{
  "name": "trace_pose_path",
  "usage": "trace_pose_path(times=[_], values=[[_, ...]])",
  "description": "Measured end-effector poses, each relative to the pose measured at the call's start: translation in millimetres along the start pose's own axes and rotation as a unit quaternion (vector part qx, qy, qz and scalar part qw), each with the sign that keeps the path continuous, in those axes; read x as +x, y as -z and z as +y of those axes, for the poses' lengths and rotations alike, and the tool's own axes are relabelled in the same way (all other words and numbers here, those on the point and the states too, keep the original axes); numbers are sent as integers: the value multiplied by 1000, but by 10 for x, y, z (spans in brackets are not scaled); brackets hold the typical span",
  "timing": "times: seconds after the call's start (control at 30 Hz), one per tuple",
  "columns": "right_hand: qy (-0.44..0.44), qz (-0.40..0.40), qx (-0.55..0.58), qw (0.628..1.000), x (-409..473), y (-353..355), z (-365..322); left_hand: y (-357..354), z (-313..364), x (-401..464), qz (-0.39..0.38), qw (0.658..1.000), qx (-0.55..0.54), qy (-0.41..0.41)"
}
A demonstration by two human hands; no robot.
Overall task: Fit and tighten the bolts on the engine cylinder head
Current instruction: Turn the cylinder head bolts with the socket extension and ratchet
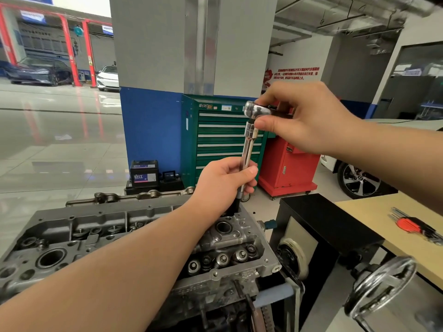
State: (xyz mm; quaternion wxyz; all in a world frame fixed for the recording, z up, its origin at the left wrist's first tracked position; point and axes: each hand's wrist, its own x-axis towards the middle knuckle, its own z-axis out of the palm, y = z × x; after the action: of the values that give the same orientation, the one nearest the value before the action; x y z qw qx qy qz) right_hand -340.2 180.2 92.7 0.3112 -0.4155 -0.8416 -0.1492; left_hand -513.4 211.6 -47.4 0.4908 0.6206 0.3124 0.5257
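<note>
**Socket at risk of slipping off a hidden bolt**

The ratchet (257,109) is being held at its head by the right hand (309,121), and the extension (248,152) is being gripped by the left hand (223,180), fingers curled round it. The shaft is being kept slightly tilted over the cylinder head (134,226) at 6 o'clock. The bolt is being hidden by the left hand; if the tilt is being carried into the turn, cross-threading or a rounded bolt is judged likely.

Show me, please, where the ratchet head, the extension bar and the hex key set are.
ratchet head (256,109), head view, on its chrome top.
extension bar (247,149), head view, on the bare shaft between the hands.
hex key set (410,224), head view, on its red holder.
</note>
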Motion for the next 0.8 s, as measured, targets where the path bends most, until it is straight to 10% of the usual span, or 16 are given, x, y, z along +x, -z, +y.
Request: trace_pose_path(times=[0.27,0.53,0.8], values=[[-50,-60,23,997,125,47,-143,30,-16,4,1,1000,-5,-6],[-75,-115,-207,969,147,73,-526,-25,-27,0,-72,997,-3,16],[-54,-328,-30,943,449,349,-297,-85,-29,42,-80,996,-16,21]])
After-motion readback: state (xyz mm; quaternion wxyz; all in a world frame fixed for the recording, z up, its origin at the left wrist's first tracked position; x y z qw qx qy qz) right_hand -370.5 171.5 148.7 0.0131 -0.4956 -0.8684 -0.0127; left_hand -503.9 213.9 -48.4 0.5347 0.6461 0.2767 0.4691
